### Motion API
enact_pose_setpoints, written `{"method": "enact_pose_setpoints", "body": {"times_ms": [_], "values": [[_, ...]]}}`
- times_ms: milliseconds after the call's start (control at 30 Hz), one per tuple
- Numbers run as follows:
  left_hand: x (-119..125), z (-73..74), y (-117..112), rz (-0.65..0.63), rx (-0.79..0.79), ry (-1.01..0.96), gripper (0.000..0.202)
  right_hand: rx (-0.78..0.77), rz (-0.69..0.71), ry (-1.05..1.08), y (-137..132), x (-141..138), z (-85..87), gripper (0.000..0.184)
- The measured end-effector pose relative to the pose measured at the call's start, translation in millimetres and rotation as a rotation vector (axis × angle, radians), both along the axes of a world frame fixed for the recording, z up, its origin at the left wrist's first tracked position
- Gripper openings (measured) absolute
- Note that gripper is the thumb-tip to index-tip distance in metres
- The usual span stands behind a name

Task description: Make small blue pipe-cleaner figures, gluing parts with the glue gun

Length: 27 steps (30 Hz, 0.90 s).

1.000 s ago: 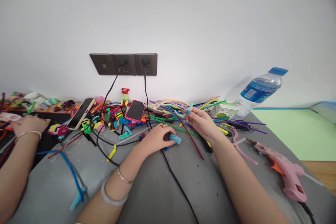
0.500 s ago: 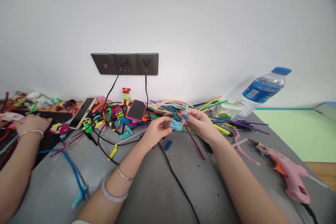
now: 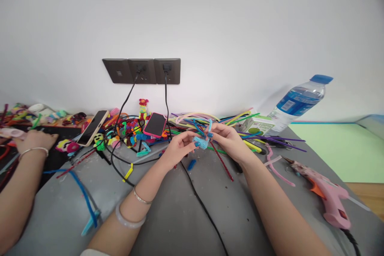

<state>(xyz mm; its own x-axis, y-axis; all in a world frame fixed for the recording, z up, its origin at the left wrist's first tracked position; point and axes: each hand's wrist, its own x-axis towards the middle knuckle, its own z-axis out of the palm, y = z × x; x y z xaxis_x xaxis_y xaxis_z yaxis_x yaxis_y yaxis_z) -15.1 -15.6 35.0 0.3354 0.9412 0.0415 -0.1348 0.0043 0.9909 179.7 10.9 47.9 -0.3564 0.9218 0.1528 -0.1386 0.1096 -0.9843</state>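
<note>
Between my hands is a light blue pipe cleaner (image 3: 201, 143), coiled into a small bundle with one end sticking up. My left hand (image 3: 180, 149) pinches the coiled part between thumb and fingers. With thumb and forefinger, my right hand (image 3: 225, 140) grips the raised end just above the bundle. Both hands hover over the grey table (image 3: 192, 224). Beneath them lie a short dark blue piece of pipe cleaner (image 3: 192, 164) and a red glittery pipe cleaner (image 3: 222, 162).
A pink glue gun (image 3: 328, 198) lies at the right, near a water bottle (image 3: 297, 104) and a small green-and-white box (image 3: 256, 125). Phones (image 3: 155, 125), black cables (image 3: 196, 196) and pipe-cleaner figures (image 3: 99, 142) crowd the left. Another person's hand (image 3: 37, 142) holds a pink tool there.
My fingers have shifted slightly around the light blue pipe cleaner, still holding it. The whole view has moved a little.
</note>
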Motion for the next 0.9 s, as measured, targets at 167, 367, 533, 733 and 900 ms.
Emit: {"method": "enact_pose_setpoints", "body": {"times_ms": [167,367,533,733,900], "values": [[-0.1,-0.7,0.7,0.000,-0.010,-0.005,0.041,0.013,-0.012,-0.037,-1.1,-1.0,3.3,0.031],[-0.5,-5.3,0.6,-0.001,-0.084,-0.012,0.036,0.047,0.041,-0.050,-3.0,-1.7,7.5,0.027],[1.2,-6.6,1.3,0.040,-0.111,-0.015,0.030,0.087,0.063,-0.092,-3.1,-0.5,5.3,0.024],[2.4,-3.9,2.8,0.099,-0.214,-0.161,0.022,0.211,0.051,-0.183,-0.9,2.5,5.4,0.023],[2.1,-5.3,4.0,0.107,-0.280,-0.259,0.023,0.318,0.024,-0.225,-2.2,2.9,9.9,0.022]]}}
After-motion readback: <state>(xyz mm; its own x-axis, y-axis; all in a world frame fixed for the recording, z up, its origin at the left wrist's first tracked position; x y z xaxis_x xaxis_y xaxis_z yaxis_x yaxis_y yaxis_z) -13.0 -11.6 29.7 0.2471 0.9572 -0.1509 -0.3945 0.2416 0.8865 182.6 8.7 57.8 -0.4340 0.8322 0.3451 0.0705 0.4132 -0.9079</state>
